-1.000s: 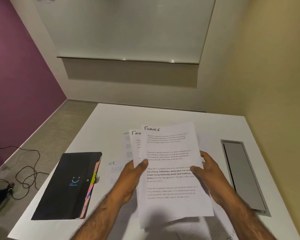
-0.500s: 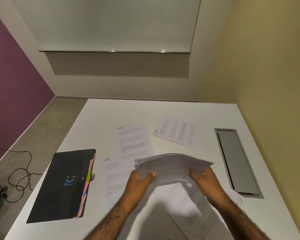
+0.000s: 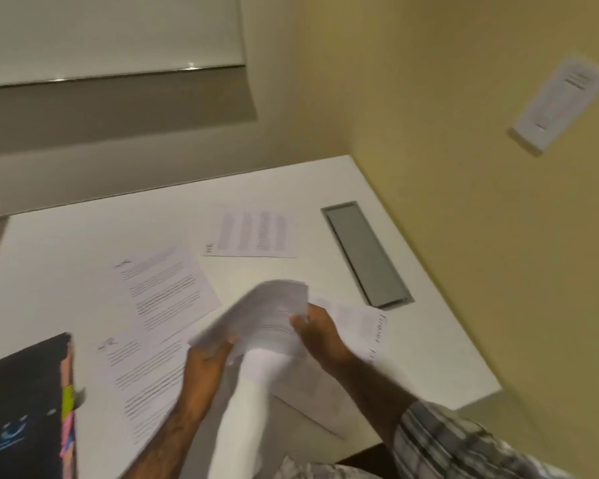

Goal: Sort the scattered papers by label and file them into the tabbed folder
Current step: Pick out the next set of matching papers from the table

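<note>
Plainly both hands are clamped on one bundle. The left hand (image 3: 206, 361) pinches the near-left edge of the paper stack (image 3: 270, 316), thumb on top. The right hand (image 3: 322, 337) curls round its right edge. The stack sits at the centre of the frame, just above the white table (image 3: 66, 257). It is thin, light and limp: the unsupported middle bows, and what looks like a pale sheet droops toward the bottom of the frame.

Sheets like these slide over one another easily. I judge they want holding at two opposite edges, squared up, rather than by one corner.

Flat, matte loose sheets (image 3: 166, 288) lie around the stack: two at centre left, one turned sideways at upper centre, and another under the right hand with handwriting along its edge. The labels are too blurred to read.

The black tabbed folder (image 3: 18, 392) lies at lower left. It looks stiffer and smooth-faced, with coloured tabs (image 3: 67, 406) along its right side. A long grey metal hatch (image 3: 367, 257) sits flush in the table at right centre. A printed notice (image 3: 564, 102) hangs on the yellow wall at upper right.
</note>
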`<move>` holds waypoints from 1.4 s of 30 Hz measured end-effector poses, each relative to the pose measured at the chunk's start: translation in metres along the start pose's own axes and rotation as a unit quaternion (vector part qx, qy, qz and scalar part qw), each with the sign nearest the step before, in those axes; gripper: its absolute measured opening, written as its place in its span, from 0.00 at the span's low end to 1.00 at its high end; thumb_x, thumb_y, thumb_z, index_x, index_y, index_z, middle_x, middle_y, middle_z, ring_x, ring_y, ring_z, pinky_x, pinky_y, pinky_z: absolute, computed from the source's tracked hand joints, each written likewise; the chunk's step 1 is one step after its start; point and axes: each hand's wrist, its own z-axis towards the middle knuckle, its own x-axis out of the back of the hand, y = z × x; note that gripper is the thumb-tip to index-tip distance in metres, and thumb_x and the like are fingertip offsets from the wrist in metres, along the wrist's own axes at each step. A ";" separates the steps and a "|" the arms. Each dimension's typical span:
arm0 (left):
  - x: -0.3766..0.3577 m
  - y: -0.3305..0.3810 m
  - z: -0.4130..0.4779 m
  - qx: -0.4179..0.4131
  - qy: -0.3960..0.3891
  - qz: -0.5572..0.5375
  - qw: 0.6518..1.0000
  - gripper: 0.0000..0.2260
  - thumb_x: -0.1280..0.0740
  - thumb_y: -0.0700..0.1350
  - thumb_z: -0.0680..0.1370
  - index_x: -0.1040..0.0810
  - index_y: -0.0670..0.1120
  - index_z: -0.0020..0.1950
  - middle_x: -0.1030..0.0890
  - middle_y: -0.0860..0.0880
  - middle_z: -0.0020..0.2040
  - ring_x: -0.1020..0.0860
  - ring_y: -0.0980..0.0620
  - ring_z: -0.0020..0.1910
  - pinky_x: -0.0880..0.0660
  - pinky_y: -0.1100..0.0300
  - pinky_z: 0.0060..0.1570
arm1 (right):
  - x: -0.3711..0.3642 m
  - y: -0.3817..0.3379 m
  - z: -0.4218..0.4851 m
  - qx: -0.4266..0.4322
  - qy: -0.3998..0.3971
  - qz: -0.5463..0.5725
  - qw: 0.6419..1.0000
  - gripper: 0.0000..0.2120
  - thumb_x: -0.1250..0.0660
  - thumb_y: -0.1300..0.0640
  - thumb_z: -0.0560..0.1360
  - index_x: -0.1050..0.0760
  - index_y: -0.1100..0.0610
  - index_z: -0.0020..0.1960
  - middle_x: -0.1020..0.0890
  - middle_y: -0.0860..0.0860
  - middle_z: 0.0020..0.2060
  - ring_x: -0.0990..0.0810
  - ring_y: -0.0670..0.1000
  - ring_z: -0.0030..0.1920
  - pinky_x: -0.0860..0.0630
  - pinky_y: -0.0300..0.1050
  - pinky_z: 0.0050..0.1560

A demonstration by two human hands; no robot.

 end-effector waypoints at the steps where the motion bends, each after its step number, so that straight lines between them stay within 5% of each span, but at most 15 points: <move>1: -0.001 0.002 0.002 0.006 0.005 -0.010 1.000 0.06 0.28 0.38 0.78 0.18 0.48 0.52 0.15 0.61 0.36 0.15 0.58 0.46 0.22 0.60 0.51 | 0.003 -0.002 0.000 -0.017 0.008 -0.007 1.000 0.10 0.37 0.57 0.78 0.18 0.56 0.52 0.15 0.48 0.45 0.18 0.41 0.44 0.23 0.40 0.46; 4: 0.000 0.020 0.009 -0.023 0.019 -0.012 0.999 0.04 0.28 0.40 0.78 0.17 0.43 0.52 0.16 0.56 0.41 0.16 0.46 0.44 0.22 0.56 0.45 | 0.015 0.006 0.003 -0.031 0.040 0.037 0.998 0.10 0.35 0.55 0.76 0.20 0.62 0.46 0.16 0.48 0.41 0.20 0.49 0.40 0.24 0.46 0.44; 7: 0.005 0.048 0.008 -0.059 0.035 -0.016 0.998 0.04 0.29 0.41 0.79 0.18 0.44 0.53 0.17 0.55 0.42 0.19 0.51 0.41 0.25 0.61 0.41 | 0.041 0.032 0.005 -0.063 0.094 0.063 0.992 0.12 0.35 0.57 0.70 0.28 0.66 0.37 0.26 0.51 0.30 0.29 0.49 0.34 0.32 0.46 0.38; 11: 0.015 0.072 0.005 -0.072 0.051 -0.024 0.996 0.05 0.30 0.41 0.79 0.18 0.50 0.52 0.16 0.59 0.44 0.19 0.58 0.43 0.25 0.60 0.44 | 0.089 0.089 0.017 -0.145 0.198 0.026 0.969 0.08 0.36 0.53 0.65 0.30 0.55 0.30 0.29 0.50 0.28 0.30 0.51 0.33 0.34 0.46 0.37; 14: 0.021 0.078 -0.001 -0.065 0.068 -0.035 0.995 0.06 0.30 0.40 0.80 0.19 0.52 0.50 0.15 0.59 0.42 0.19 0.58 0.44 0.25 0.60 0.45 | 0.113 0.124 0.022 -0.213 0.259 0.006 0.942 0.10 0.30 0.51 0.74 0.20 0.56 0.49 0.18 0.56 0.47 0.21 0.56 0.48 0.29 0.43 0.43; 17: 0.029 0.076 -0.010 -0.046 0.075 -0.023 0.996 0.05 0.30 0.42 0.80 0.18 0.49 0.55 0.16 0.54 0.50 0.18 0.51 0.49 0.25 0.55 0.50 | 0.115 0.147 0.029 -0.238 0.234 -0.110 0.936 0.28 0.27 0.45 0.73 0.28 0.59 0.67 0.23 0.58 0.60 0.25 0.61 0.62 0.27 0.51 0.57; 21: 0.033 0.074 -0.023 -0.028 0.092 -0.011 0.995 0.09 0.31 0.40 0.80 0.20 0.46 0.60 0.17 0.53 0.51 0.19 0.50 0.50 0.25 0.55 0.47 | 0.104 0.157 0.038 -0.234 0.174 -0.310 0.905 0.36 0.26 0.38 0.70 0.33 0.56 0.69 0.27 0.55 0.62 0.29 0.58 0.63 0.25 0.53 0.56; 25: 0.039 0.070 -0.027 -0.015 0.099 0.001 0.995 0.12 0.31 0.42 0.80 0.21 0.44 0.63 0.17 0.47 0.54 0.20 0.44 0.52 0.26 0.47 0.54 | 0.098 0.156 0.045 -0.229 0.168 -0.378 0.881 0.34 0.28 0.37 0.71 0.32 0.57 0.67 0.27 0.54 0.60 0.28 0.55 0.61 0.24 0.52 0.54; 33: 0.039 0.077 -0.027 -0.007 0.116 -0.013 0.993 0.14 0.31 0.42 0.80 0.21 0.42 0.66 0.17 0.44 0.56 0.21 0.40 0.55 0.26 0.45 0.54 | 0.097 0.156 0.049 -0.234 0.170 -0.331 0.898 0.33 0.25 0.41 0.71 0.32 0.57 0.67 0.27 0.55 0.60 0.27 0.56 0.61 0.25 0.53 0.56; 42: 0.031 0.083 -0.025 -0.014 0.119 -0.027 0.992 0.09 0.32 0.39 0.80 0.23 0.44 0.60 0.19 0.54 0.48 0.22 0.54 0.45 0.27 0.56 0.44 | 0.088 0.150 0.048 -0.250 0.191 -0.262 0.912 0.28 0.24 0.49 0.73 0.32 0.59 0.66 0.28 0.59 0.62 0.28 0.60 0.62 0.21 0.53 0.53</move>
